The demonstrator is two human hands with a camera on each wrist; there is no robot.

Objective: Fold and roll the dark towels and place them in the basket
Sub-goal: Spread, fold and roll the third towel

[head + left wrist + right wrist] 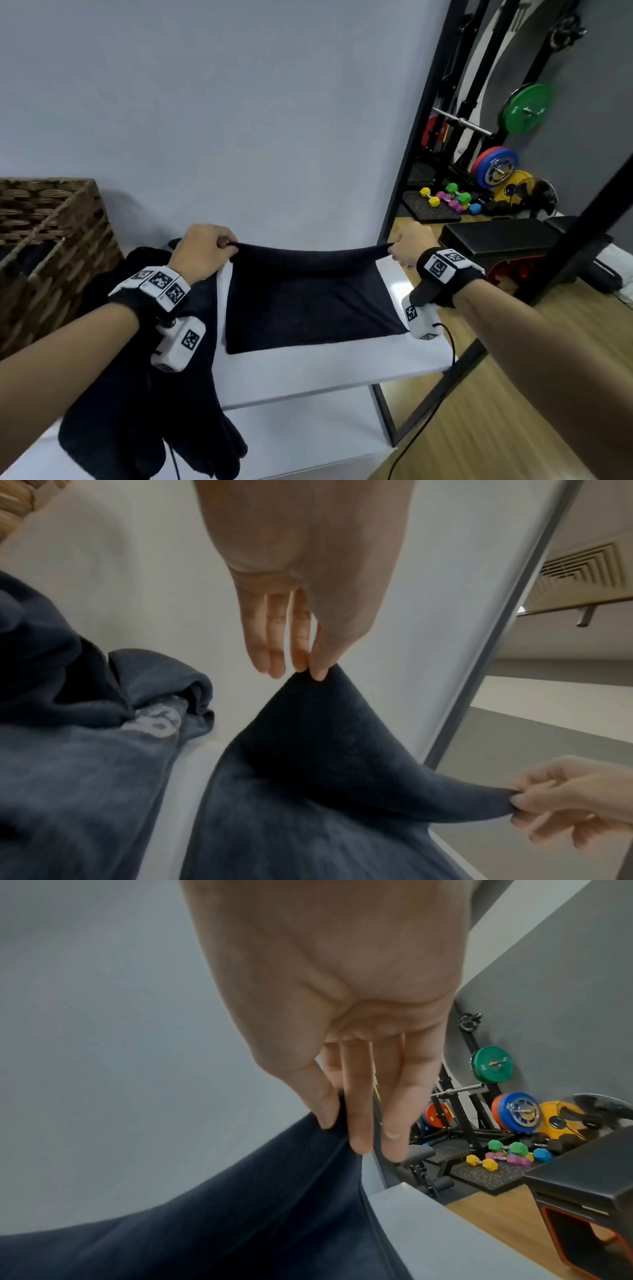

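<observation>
Both hands pinch the far corners of the dark towel (313, 301), left hand (202, 251) and right hand (409, 245) level; its near edge lies on the white table (308, 370); the basket (51, 240) sits leftward, nearer the left hand.

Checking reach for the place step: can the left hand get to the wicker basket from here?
Probably yes. The wicker basket stands just left of the left hand with nothing between them, and its top is open. But the left hand and right hand each pinch a corner of the dark towel, so it is occupied.
</observation>
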